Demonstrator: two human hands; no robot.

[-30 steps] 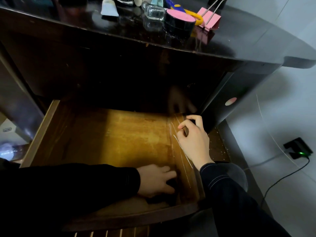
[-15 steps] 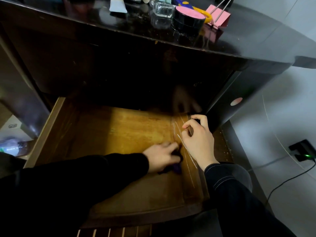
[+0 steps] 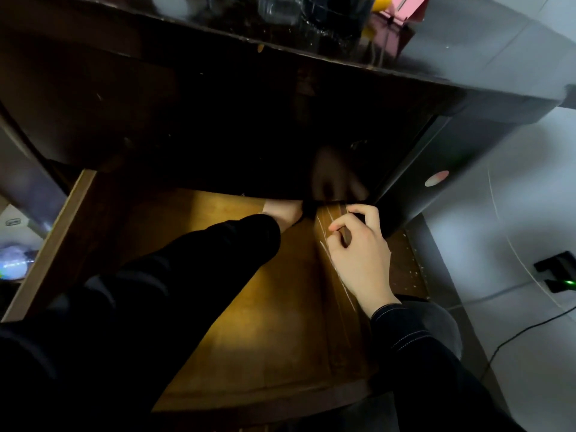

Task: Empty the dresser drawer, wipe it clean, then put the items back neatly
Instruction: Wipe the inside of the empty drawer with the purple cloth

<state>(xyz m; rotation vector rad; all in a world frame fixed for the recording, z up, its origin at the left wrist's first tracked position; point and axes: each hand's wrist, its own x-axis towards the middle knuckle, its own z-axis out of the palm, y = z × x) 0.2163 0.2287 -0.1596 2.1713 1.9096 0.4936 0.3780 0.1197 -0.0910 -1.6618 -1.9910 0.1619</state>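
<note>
- Gray floor (image 3: 514, 219) lies at the right, with a black power strip (image 3: 556, 274) showing a green light and a thin cable trailing toward the near side.
- A dark, glossy dresser (image 3: 218, 104) fills the far part of the view; a pink clip (image 3: 408, 9) sits at the far right of its top, beside dark jars cut off by the frame.
- A round pale sticker (image 3: 436, 178) is on the dresser's right side; any print on it is too blurred to read.
- The drawer (image 3: 280, 338) is pulled out toward the near side, its bare wooden bottom lit yellow.
- The left hand (image 3: 282, 212), in a black sleeve, reaches to the drawer's far right corner, under the dresser's front. Its fingers are lost in shadow, so I cannot tell how far they are bent or what they hold.
- The right hand (image 3: 361, 254) is on the drawer's scratched right wall, fingers curled over its top edge and thumb bent toward them, gripping it.
</note>
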